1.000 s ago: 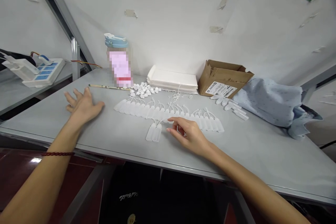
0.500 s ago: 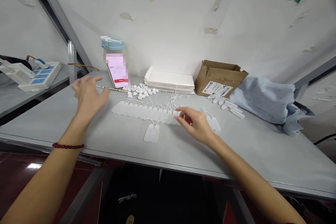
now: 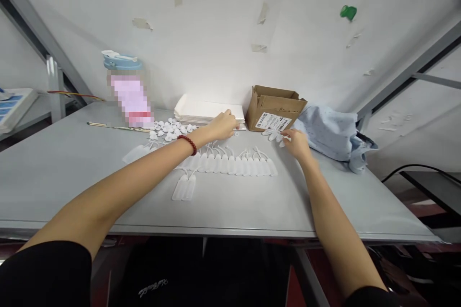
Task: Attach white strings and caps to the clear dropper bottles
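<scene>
My left hand (image 3: 222, 127) reaches far across the grey table (image 3: 72, 172), fingers curled down at the near edge of a stack of white sheets (image 3: 205, 111); what its fingertips hold is hidden. My right hand (image 3: 297, 144) is beside the cardboard box (image 3: 274, 108), fingers closed among a few small clear bottles (image 3: 274, 134) lying there. A long row of clear squeeze bottles with white strings (image 3: 230, 163) lies between my arms. Two more bottles (image 3: 184, 187) lie nearer me.
A pile of small white caps (image 3: 169, 129) and a thin stick (image 3: 115, 127) lie at the back left by a blue-lidded bottle (image 3: 124, 86). A light blue cloth (image 3: 334, 134) is bunched at the right. A wall stands behind the table.
Both hands moved away from me and to the right: the left from the open table to the white sheets, the right from the bottle row to the bottles by the box. The view swung right.
</scene>
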